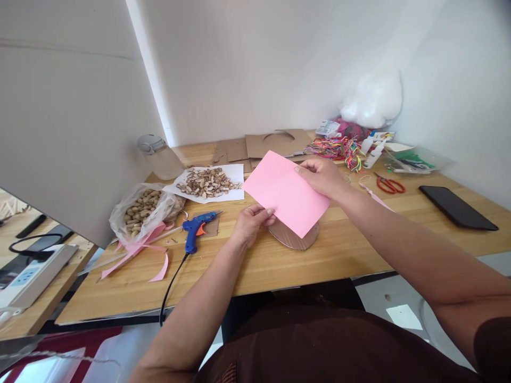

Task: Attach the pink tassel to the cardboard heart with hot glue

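Left hand pinches the pink paper at eight o'clock, right hand at two, probably keeping it flat over that rounded cardboard.

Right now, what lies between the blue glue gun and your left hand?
In the head view, a small cardboard piece by the glue gun, then bare tabletop up to the left hand.

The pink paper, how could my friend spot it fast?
Look at the middle of the wooden table. There, the left hand and right hand hold the pink paper above round-edged cardboard. It's one wide, four-cornered sheet, unlike the narrow pink strips by the peanut bag.
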Tool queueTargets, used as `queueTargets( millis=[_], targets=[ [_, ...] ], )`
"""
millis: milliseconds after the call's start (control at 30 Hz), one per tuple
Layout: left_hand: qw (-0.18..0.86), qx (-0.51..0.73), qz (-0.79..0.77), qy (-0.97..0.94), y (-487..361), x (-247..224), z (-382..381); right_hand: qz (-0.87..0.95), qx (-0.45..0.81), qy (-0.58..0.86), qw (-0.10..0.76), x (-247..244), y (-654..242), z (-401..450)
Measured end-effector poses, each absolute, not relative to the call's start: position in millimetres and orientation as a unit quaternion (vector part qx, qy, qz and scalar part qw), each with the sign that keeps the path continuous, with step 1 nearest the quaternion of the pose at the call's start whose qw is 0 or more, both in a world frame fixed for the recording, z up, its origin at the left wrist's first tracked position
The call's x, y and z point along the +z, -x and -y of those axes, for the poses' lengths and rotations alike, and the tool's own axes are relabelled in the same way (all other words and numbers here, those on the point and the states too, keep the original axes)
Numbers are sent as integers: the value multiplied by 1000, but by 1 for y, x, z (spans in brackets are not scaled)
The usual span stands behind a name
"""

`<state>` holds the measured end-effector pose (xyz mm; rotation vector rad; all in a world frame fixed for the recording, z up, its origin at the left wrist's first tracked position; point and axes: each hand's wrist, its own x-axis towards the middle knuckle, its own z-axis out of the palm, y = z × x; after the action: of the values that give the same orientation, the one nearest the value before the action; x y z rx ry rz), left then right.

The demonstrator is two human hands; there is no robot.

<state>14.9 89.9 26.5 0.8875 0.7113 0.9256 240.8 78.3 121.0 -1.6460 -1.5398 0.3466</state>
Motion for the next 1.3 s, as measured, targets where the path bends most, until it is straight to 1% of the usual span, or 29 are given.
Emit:
queueTargets(
  millis=[167,400,500,700,833,1100,1300],
  targets=[
    [724,435,-345,-409,-15,24,-91,632,112,644,416,120,-238,-76],
    [709,442,-355,-420,-14,23,-91,630,164,647,397,131,-240,-73],
    [710,436,-356,-423,-14,23,-91,626,169,644,405,132,-241,-72],
    [709,437,-356,-423,-15,19,-91,592,227,642,431,132,-241,-72],
    [713,433,-353,-424,-15,19,-90,585,226,638,447,131,-243,-73],
    [726,425,-341,-419,-16,22,-88,582,208,659,428,130,-244,-70],
    [732,430,-337,-407,-16,20,-89,603,238,634,422,124,-254,-77]
  ],
)
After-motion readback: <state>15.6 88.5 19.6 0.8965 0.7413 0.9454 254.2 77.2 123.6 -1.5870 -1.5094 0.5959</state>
